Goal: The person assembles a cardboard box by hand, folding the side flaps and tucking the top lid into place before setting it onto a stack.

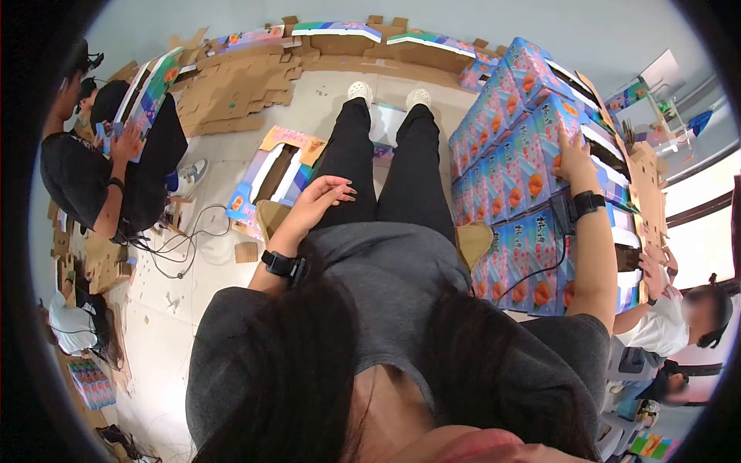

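My left hand (324,200) lies over my left thigh, its fingers loosely stretched with nothing in them. On the right, my right hand (575,160) rests with spread fingers against the upper edge of a printed cardboard box (553,147) in a stack. The boxes are blue and pink with orange fruit pictures, and some show open tops. Beside my left leg, a flattened or partly folded printed carton (266,181) with a cut-out slot lies on the floor.
Brown cardboard sheets (231,89) cover the floor ahead, and printed cartons (336,31) line the wall. At left a person (85,174) holds a printed carton (154,85). Black cables (181,247) trail on the floor. Another person (656,309) works behind the stack.
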A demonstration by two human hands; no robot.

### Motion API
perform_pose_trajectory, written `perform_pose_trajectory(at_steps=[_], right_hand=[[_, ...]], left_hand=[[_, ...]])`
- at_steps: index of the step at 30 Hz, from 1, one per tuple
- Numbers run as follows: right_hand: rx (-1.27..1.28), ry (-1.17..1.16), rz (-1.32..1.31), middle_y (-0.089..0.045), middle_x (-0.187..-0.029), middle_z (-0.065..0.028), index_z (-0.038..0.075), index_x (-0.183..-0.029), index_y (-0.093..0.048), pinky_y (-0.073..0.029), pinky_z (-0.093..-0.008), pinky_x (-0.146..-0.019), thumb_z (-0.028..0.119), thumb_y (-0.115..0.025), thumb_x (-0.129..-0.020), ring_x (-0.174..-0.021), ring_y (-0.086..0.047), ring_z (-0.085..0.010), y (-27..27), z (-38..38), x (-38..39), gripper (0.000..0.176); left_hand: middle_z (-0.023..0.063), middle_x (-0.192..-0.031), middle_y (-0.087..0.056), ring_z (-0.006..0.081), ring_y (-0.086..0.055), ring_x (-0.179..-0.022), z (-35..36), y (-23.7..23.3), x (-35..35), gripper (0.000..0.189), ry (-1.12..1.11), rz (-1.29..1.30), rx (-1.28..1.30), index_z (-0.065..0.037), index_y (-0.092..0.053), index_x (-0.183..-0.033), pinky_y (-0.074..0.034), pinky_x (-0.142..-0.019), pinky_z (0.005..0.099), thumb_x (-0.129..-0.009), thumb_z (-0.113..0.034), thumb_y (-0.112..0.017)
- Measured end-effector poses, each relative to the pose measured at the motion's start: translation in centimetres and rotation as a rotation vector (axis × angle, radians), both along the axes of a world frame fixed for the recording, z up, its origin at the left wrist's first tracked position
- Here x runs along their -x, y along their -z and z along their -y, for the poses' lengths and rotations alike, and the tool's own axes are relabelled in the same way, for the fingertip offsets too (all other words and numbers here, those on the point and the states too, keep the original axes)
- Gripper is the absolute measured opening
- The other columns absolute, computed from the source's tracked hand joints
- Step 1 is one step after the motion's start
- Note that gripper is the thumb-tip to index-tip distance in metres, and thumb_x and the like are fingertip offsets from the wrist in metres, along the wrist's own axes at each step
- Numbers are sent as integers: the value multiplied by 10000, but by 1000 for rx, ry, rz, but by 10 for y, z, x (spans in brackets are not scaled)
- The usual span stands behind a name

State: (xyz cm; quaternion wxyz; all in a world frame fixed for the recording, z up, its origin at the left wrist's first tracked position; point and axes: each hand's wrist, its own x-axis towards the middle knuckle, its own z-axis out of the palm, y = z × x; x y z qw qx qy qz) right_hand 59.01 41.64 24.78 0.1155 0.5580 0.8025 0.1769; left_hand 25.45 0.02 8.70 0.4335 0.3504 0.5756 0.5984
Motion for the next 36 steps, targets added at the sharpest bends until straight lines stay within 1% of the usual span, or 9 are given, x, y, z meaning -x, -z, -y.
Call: perform_pose_trajectory(at_steps=[4,5,9,14,21,28,31,34,36], right_hand=[[-202,-86,332,-73,-1683,-98,349,-1592,-192,-350,-745,-1020,330,-760,-795,-1524,-185,-349,14,6,30,978],[-302,-300,246,-350,-1593,-127,224,-1468,-487,-445,-641,-995,375,-721,-811,-1435,-383,-356,3,46,53,713],[266,-608,-160,-727,-1063,-179,92,-1043,-757,-548,-488,-868,503,-662,-831,-1026,-689,-375,22,126,161,472],[785,-819,12,-723,-982,-221,43,-953,-773,-544,-477,-842,656,-597,-839,-966,-692,-391,157,164,227,648],[687,-940,-90,-733,-851,-154,76,-834,-771,-559,-448,-753,195,-640,-733,-844,-716,-352,194,189,233,204],[736,-929,-378,-679,-706,-170,88,-711,-740,-554,-441,-686,165,-658,-665,-721,-692,-350,197,182,233,122],[769,-952,-392,-672,-683,-160,87,-693,-736,-552,-437,-666,151,-671,-658,-695,-689,-341,198,179,237,98],[801,-954,-413,-667,-670,-157,78,-669,-725,-546,-430,-648,145,-683,-645,-678,-687,-337,197,178,238,82],[801,-955,-422,-665,-667,-156,72,-661,-720,-541,-428,-638,140,-686,-641,-671,-685,-336,195,179,237,79]], left_hand=[[63,-1184,-676,137,-642,-1065,-1,-5,2,319,-1,1,15,-70,-569,-1295,-462,-899,257,-1047,-268,-535],[68,-1190,-674,141,-643,-1067,-1,-5,4,326,2,16,22,-69,-565,-1301,-463,-900,258,-1049,-272,-528],[84,-1227,-665,161,-645,-1093,2,-22,9,344,0,45,69,-67,-553,-1325,-470,-908,268,-1051,-271,-511],[86,-1204,-678,168,-647,-1105,16,-25,25,306,-36,9,-3,-59,-580,-1292,-464,-926,284,-1038,-224,-535],[101,-1193,-680,170,-643,-1096,47,-23,98,356,-387,-132,141,-15,-586,-1273,-467,-956,296,-1024,-270,-579],[152,-1162,-685,239,-644,-1036,70,70,202,490,-84,-561,975,-8,-625,-1247,-511,-895,359,-976,-417,-627],[171,-1065,-720,286,-694,-955,85,177,253,557,75,-230,922,10,-669,-1156,-531,-843,370,-897,-483,-685],[199,-1088,-716,319,-694,-998,83,209,252,599,176,-731,1106,10,-676,-1129,-535,-865,399,-849,-519,-717],[211,-1205,-657,367,-617,-1157,92,257,253,824,230,-853,1043,-4,-575,-1321,-487,-1005,443,-769,-584,-768]])
